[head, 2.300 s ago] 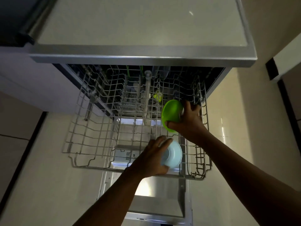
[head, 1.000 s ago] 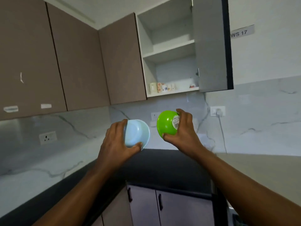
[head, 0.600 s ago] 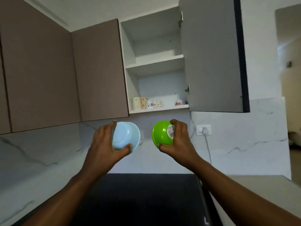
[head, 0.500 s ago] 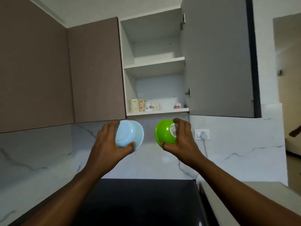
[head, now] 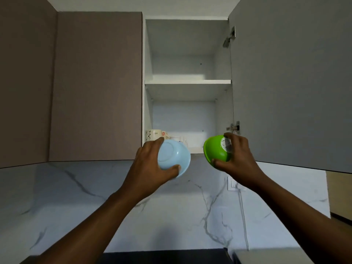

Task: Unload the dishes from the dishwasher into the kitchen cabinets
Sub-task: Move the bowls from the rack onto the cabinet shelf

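Blue bowl [head: 172, 159], green bowl [head: 216, 149]: tilted, held aloft.

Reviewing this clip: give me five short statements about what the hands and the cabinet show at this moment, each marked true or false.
1. The left hand grips a light blue bowl. True.
2. The right hand holds a red cup. False: it holds a green bowl.
3. The green bowl carries a sticker. True.
4. The cabinet door is closed. False: it stands open, showing the shelves.
5. Patterned mugs sit on the upper shelf. False: they sit on the lower shelf.
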The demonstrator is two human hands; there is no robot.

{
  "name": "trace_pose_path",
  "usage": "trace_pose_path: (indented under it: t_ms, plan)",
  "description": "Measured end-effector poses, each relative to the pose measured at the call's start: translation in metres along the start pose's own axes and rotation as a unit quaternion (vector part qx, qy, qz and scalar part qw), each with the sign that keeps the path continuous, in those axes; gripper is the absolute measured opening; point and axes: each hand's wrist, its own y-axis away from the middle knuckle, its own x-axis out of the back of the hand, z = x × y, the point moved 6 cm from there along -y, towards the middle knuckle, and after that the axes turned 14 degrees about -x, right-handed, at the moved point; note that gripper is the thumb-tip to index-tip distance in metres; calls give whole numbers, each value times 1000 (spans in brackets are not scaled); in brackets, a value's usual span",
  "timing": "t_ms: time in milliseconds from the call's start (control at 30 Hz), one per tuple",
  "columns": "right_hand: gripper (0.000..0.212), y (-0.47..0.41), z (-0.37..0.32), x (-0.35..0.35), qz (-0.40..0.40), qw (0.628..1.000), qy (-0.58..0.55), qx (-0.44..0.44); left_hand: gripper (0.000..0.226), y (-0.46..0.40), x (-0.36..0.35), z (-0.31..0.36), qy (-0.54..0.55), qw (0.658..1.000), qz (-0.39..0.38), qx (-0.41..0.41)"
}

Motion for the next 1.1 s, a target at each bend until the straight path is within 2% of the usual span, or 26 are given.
trace_pose_path:
  t_ms: [333, 433, 567, 700, 867, 967, 1100]
  plan:
    - [86, -107, 15, -34, -39, 991, 126, -19, 89, -70, -49, -56, 72, 997, -19, -22]
    - [87, -149, 25, -45, -38, 980, 196, -17, 89, -101, -69, -63, 56, 997, -28, -47]
    - [83, -212, 51, -71, -77, 969, 230, -44, 89, -141, -98, -74, 30, 998, -52, -32]
    - [83, -267, 88, -109, -168, 952, 236, -101, 71, -182, -130, -79, -87, 988, -104, -70]
    - [87, -304, 118, -134, -253, 906, 305, -151, 71, -228, -183, -96, -185, 955, -217, -81]
    - [84, -312, 127, -140, -298, 878, 339, -162, 73, -252, -218, -104, -190, 940, -276, -68]
    - [78, -320, 136, -147, -320, 865, 353, -158, 82, -273, -261, -120, -155, 925, -344, -44]
